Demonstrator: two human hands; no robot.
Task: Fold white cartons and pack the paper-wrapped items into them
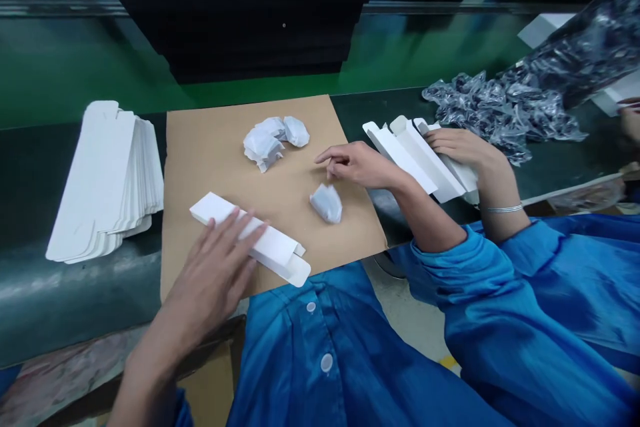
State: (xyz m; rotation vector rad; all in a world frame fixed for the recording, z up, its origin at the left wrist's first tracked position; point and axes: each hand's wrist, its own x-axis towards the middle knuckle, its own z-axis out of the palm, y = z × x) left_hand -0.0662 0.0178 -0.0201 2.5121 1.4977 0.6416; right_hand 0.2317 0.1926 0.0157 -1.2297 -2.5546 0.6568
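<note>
A slim white carton (273,243) lies slantwise on the brown cardboard sheet (200,147), its flap end open towards the right. My left hand (220,267) lies across this carton, fingers over its top and thumb along the near side. Above the sheet's right part, my right hand (355,163) hovers with its index finger stretched out and the others partly bent; nothing shows in it. Just below it sits a small white paper-wrapped bundle (327,203). More wrapped bundles (267,140) are grouped farther back on the sheet.
At left lies a stack of flat white cartons (100,187). At right, a co-worker's hand (460,147) with a bracelet touches several white cartons (410,153). Behind it is a heap of clear plastic bags (490,107). A black cloth (250,13) hangs at the back.
</note>
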